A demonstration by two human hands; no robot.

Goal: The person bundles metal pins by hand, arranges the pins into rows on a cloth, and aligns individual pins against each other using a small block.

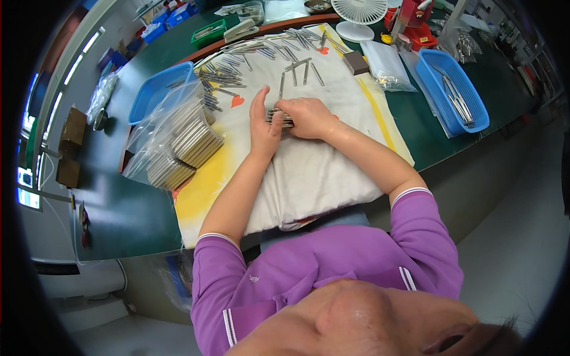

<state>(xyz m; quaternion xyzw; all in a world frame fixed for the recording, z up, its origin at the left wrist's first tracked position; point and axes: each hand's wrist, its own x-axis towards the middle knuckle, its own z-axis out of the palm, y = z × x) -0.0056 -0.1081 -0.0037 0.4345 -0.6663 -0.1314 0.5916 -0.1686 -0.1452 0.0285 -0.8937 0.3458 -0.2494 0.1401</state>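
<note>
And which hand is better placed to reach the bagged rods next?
Probably the left hand: the bagged rods lie on its side. The right hand is farther off and would have to cross the left. Both are at the small bundle now.

Small-parts wkshp; dark-green workbench (119, 219) w/ thin silver metal rods (222, 78), clear plastic bag (147, 142) of stacked rods (199, 140) & rect. blue plastic basket (474, 98).

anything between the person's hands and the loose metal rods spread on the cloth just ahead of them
Nothing visible: the nearest loose metal rods lie on the pale cloth just beyond the left hand and right hand, with no other object between. The hands are at a small bunch of rods.
</note>
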